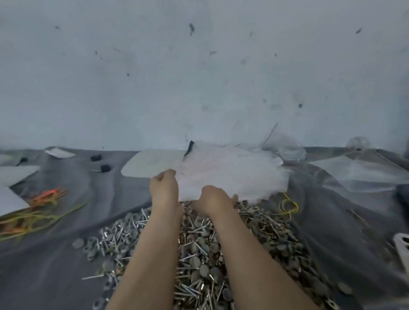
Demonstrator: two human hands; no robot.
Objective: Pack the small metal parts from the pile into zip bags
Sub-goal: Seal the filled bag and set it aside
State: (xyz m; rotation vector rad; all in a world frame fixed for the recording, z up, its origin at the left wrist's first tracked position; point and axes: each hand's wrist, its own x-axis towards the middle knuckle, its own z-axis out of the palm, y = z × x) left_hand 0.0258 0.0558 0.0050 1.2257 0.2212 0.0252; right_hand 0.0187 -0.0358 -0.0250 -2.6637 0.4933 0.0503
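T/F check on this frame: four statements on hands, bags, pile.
1. The left hand and the right hand are both at the zip bags. True.
2. The pile of metal parts lies beyond the bags. False: it lies on the near side of them.
3. A yellow band lies right of the pile. True.
4. The right hand holds metal parts. False: its grip is on the bags' near edge.

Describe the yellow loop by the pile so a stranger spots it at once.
Start at the pile of metal parts on the dark sheet. At its far right edge, just below the white bags, lies the yellow loop. It lies alone; the other bands tangle far left, with orange.
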